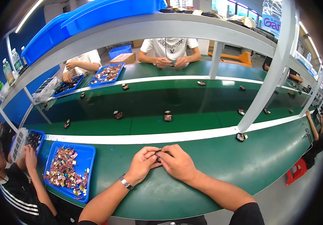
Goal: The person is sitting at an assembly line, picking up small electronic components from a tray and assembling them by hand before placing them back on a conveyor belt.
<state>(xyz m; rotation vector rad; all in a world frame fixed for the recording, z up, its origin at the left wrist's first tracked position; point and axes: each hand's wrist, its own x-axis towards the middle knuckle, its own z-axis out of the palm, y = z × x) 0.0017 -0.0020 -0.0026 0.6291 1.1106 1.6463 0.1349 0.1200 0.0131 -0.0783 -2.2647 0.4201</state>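
Note:
Both my hands meet over the green worktop [131,195], fingers closed around one small black part [157,153] that they mostly cover. My left hand [142,164], with a metal watch [125,182] at its wrist, pinches the part from the left. From the right, my right hand [176,162] grips it with thumb and fingertips. What the part is exactly cannot be made out. Left of my left forearm, a blue tray [91,157] holds a heap of small reddish components with white and yellow bits.
Beyond a white rail [142,139] runs a green conveyor belt [139,125] with several small black-and-red assemblies, one [168,116] straight ahead. Another assembly [240,137] lies by the grey shelf post [266,78]. A co-worker [22,183] sits close on my left; others work across the belt.

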